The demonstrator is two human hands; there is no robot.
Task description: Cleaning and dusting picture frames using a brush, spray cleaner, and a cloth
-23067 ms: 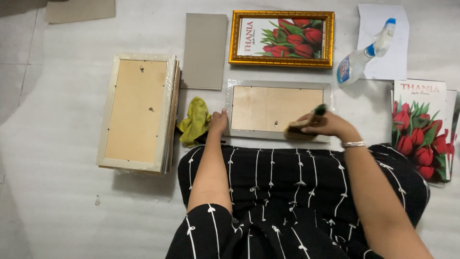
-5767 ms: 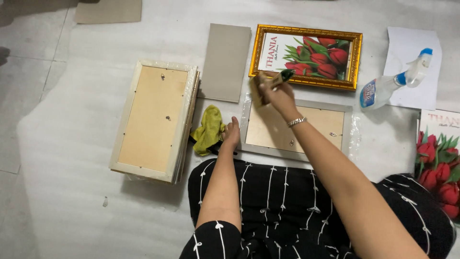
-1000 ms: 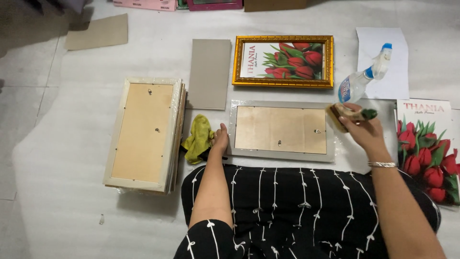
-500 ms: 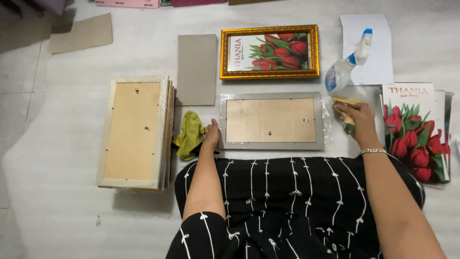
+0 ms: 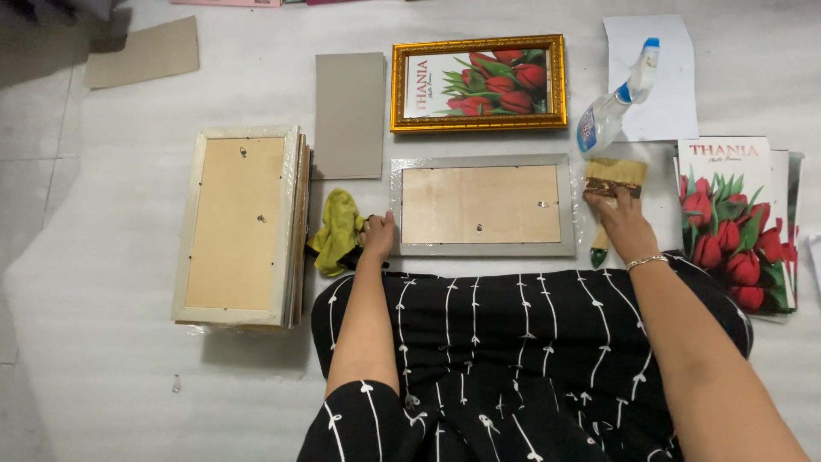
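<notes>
On the floor, right hand (image 5: 617, 224) fingers clamp a wide pale-bristled paintbrush (image 5: 613, 174); left hand (image 5: 378, 237) fingers, together, pin the face-down grey wooden frame (image 5: 481, 205), which may slide if that pressure eases

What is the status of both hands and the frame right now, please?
Left hand on the face-down frame's left edge. Right hand over the paintbrush, beside the frame. Yellow cloth at left.
</notes>
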